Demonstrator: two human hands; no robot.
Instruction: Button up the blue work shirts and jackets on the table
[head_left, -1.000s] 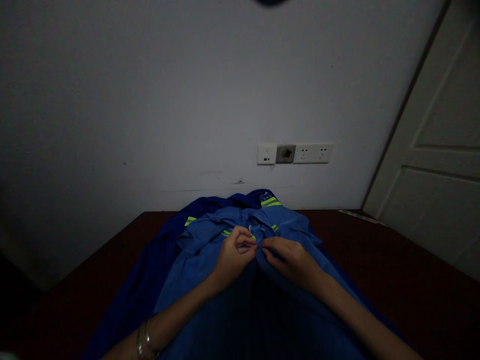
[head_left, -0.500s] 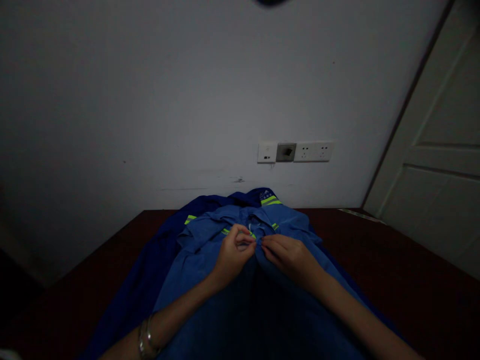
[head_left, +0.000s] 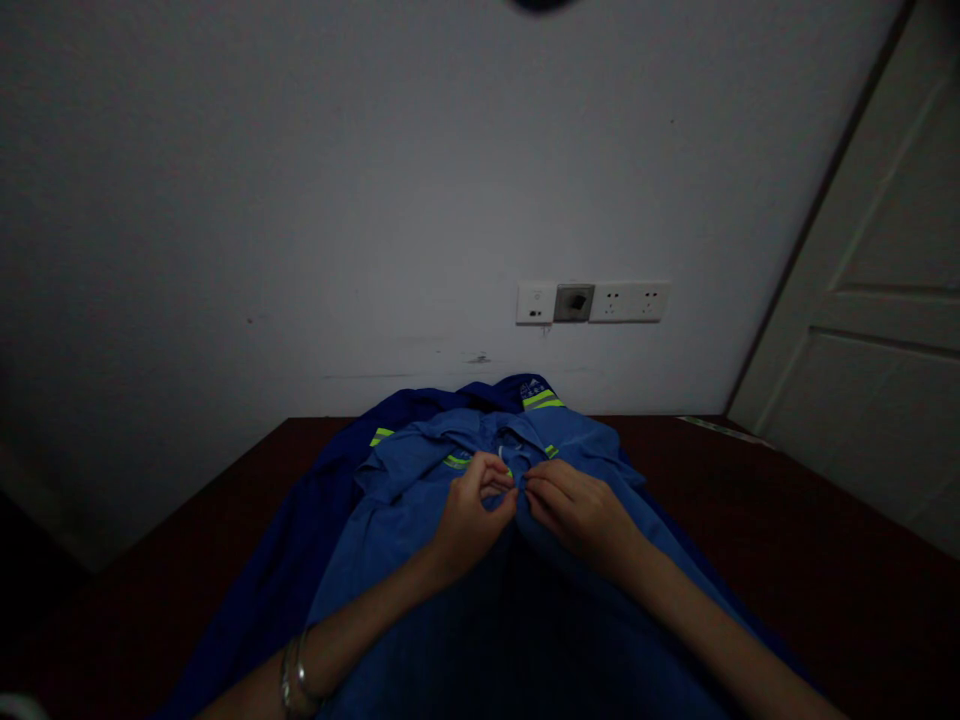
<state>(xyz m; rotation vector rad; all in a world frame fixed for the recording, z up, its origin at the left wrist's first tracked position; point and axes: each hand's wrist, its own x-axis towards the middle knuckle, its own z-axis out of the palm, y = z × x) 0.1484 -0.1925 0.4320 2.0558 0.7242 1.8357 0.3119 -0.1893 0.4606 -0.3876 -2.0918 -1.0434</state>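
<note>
A light blue work shirt with yellow-green reflective strips lies spread out, its collar toward the wall. Under it shows a darker blue garment with similar strips. At the front opening below the collar, my left hand pinches the shirt's edge between thumb and fingers. Close beside it, fingertips almost meeting, my right hand grips the facing edge of the same shirt. Any button or fastener between the fingertips is too small and dark to make out. Two silver bangles circle my left wrist.
The garments rest on a dark red-brown surface that ends at a pale wall. A row of sockets and switches is set in the wall. To the right stands a white panelled door. The light is dim.
Both hands stay at the shirt's front opening, with only slight finger shifts. My right hand's fingers have risen a little. The view has tilted marginally.
</note>
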